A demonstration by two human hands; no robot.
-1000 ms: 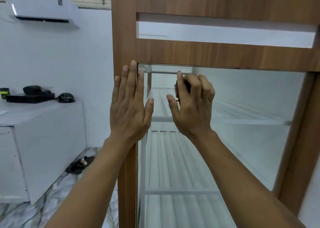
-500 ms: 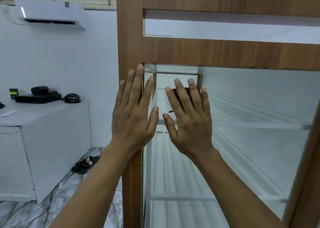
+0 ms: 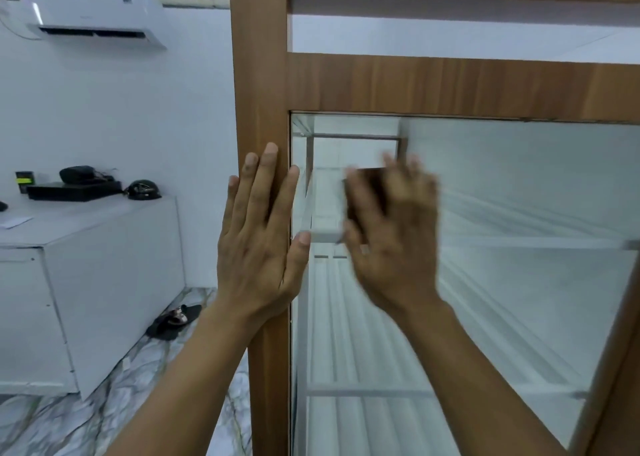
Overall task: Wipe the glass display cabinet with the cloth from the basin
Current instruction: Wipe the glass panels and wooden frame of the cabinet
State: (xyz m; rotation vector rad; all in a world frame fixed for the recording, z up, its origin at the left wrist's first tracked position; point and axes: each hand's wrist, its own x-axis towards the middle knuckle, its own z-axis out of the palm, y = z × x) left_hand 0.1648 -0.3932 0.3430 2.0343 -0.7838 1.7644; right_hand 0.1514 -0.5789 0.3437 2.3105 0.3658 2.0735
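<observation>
The display cabinet has a brown wooden frame (image 3: 450,85) around a large glass pane (image 3: 519,213), with white shelves visible behind it. My left hand (image 3: 263,247) lies flat on the frame's left post, fingers spread, holding nothing. My right hand (image 3: 398,247) is blurred and presses a small dark cloth (image 3: 367,185) flat against the upper left part of the glass. Only the cloth's top and left edge show past my fingers. No basin is in view.
A low white cabinet (image 3: 104,265) stands at the left with black devices (image 3: 74,189) on top. An air conditioner (image 3: 93,15) hangs on the white wall. Dark sandals (image 3: 175,320) lie on the marble floor beside the cabinet post.
My right hand has gone from curled around the cloth to flat on it, and has slid to the right across the glass. My left hand stays on the post.
</observation>
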